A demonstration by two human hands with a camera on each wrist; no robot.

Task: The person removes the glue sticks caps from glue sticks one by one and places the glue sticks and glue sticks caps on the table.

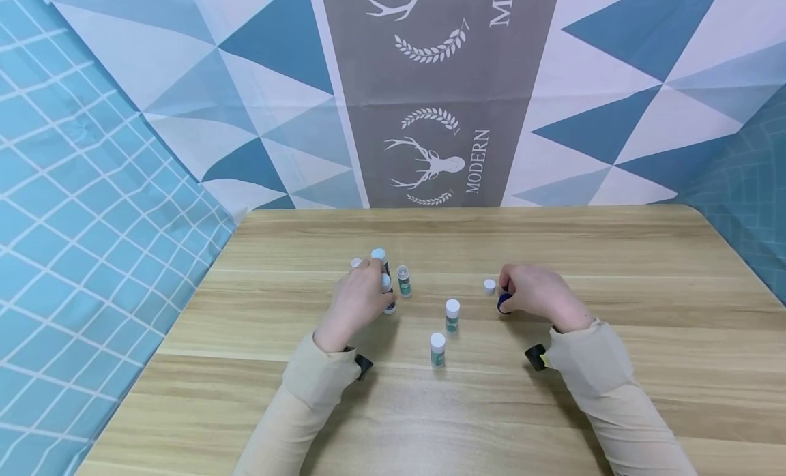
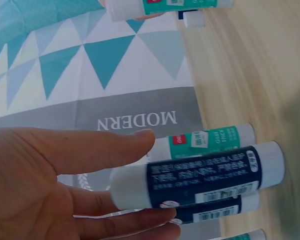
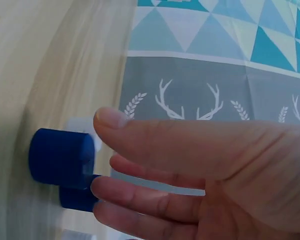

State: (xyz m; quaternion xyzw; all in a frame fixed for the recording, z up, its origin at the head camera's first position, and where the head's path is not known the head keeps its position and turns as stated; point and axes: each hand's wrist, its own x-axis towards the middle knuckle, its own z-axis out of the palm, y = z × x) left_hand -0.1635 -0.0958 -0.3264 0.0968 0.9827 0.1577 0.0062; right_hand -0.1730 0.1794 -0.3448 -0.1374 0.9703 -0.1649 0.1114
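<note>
My left hand (image 1: 362, 295) reaches around an upright navy glue stick (image 2: 205, 177) with a white cap, near the table's middle. In the left wrist view the thumb lies above the cap with a small gap, and the fingers pass behind it. Close by stand a green glue stick (image 1: 404, 285) and another navy one (image 2: 210, 210), partly covered by the fingers. My right hand (image 1: 540, 292) is at a short blue cylinder (image 3: 62, 157) resting on the table. Its thumb and fingers are spread beside it; a second blue cylinder (image 3: 77, 199) is partly hidden behind.
Two green glue sticks with white caps, one farther (image 1: 452, 317) and one nearer (image 1: 437, 351), stand between the hands. A small white cylinder (image 1: 489, 286) lies left of the right hand. The wooden table (image 1: 491, 421) ends at a patterned cloth (image 1: 430, 87).
</note>
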